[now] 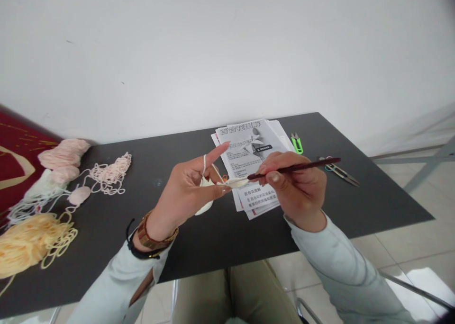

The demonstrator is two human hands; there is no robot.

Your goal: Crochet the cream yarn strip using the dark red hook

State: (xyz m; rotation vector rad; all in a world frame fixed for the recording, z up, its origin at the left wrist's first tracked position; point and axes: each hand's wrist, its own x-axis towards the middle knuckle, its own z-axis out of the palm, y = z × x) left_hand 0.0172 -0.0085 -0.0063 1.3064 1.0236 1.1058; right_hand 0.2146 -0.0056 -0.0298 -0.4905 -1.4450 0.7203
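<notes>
My left hand point(190, 186) is raised over the dark table point(149, 229), its index finger stretched out with cream yarn point(204, 165) wound round it, and its thumb and other fingers pinch a small cream crocheted piece point(232, 183). My right hand point(296, 186) grips a dark brown crochet hook point(302, 166), whose tip is in the cream piece. A second small cream piece point(204, 208) hangs just below my left hand.
Printed instruction sheets point(249, 158) lie behind my hands. Green thread snips point(297, 144) and small scissors point(339, 171) lie at the back right. Pink yarn point(108, 172), pink skeins point(62, 156) and yellow yarn point(31, 241) are heaped at the left. Tiled floor shows at the right.
</notes>
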